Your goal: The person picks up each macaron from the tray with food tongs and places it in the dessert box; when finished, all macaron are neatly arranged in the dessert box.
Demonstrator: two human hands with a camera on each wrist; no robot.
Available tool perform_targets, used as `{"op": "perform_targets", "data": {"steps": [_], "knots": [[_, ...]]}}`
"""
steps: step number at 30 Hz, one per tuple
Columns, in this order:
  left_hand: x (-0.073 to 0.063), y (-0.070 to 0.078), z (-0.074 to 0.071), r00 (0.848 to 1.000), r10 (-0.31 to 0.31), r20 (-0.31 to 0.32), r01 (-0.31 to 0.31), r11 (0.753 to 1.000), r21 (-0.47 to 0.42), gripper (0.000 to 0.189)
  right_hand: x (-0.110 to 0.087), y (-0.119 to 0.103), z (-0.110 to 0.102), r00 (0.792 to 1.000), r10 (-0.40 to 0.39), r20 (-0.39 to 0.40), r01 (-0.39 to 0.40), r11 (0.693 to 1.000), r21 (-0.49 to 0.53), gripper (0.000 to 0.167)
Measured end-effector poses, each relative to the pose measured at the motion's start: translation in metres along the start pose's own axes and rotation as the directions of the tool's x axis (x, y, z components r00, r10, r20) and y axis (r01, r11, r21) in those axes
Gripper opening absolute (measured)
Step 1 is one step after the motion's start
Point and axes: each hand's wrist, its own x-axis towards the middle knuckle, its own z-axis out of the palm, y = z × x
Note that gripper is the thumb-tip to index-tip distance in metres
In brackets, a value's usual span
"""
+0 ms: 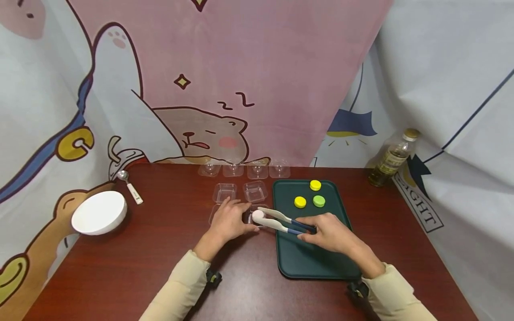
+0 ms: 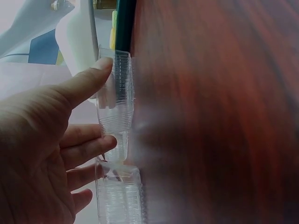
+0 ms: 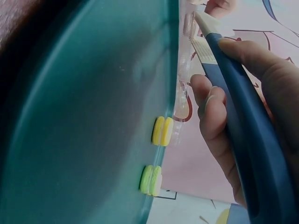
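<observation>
My right hand [image 1: 331,232] holds tongs [image 3: 233,107] with dark blue handles and cream tips, thumb on one handle and fingers round the other. At the tips is a pale pink macaron [image 1: 258,216], over a small clear plastic box [image 2: 117,107]; whether the tips still pinch it I cannot tell. My left hand [image 1: 230,219] steadies that box, its thumb against one wall and its fingers bent at another side. Two yellow macarons [image 1: 300,202] and a green macaron [image 1: 319,201] lie on the dark green tray [image 1: 313,263] beneath my right hand.
More clear boxes [image 1: 255,191] stand behind my left hand, with a row of clear lids [image 1: 257,170] along the wall. At left are a white bowl [image 1: 99,213] and a scoop [image 1: 130,187]. A bottle [image 1: 389,160] stands at the back right.
</observation>
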Motion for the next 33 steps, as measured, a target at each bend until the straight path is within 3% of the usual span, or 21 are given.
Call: {"op": "perform_targets", "data": {"steps": [24,33], "knots": [[-0.0001,0.001,-0.0011,1.0,-0.011,0.022,0.011,1.0,-0.015,0.079,0.007,-0.0023,0.0051,1.0,-0.004,0.016,0.005,0.998,-0.067,0.045],[0.0024,0.001,-0.0005,0.999,-0.009,0.036,0.008,1.0,0.019,0.082,0.007,-0.0027,0.0032,1.0,-0.011,0.011,0.012,0.997,-0.08,0.045]]}}
